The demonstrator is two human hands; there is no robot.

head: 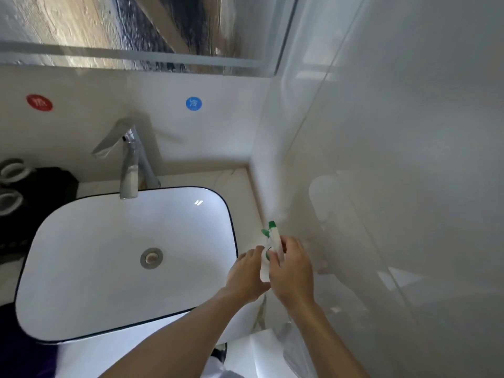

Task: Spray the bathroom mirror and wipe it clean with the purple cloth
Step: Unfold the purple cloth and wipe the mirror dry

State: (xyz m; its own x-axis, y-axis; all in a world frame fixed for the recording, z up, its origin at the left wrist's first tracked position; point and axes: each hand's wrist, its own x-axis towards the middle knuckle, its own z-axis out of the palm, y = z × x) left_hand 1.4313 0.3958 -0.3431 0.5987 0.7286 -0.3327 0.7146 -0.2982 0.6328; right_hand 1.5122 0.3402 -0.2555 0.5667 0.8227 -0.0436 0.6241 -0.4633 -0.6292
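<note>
A white spray bottle with a green nozzle (273,236) stands on the counter to the right of the basin, close to the right wall. My right hand (291,271) grips its head and neck from the right. My left hand (246,276) curls around the bottle's body from the left. The mirror (152,31) spans the top of the view above the backsplash. A patch of purple cloth (41,361) shows at the bottom left edge, blurred and partly cut off.
A white basin with a dark rim (231,222) fills the middle, with a chrome faucet (128,165) behind it. Red (39,102) and blue (193,103) round stickers sit on the backsplash. Dark items and white rings (12,170) lie at far left. A glossy wall (395,186) closes the right side.
</note>
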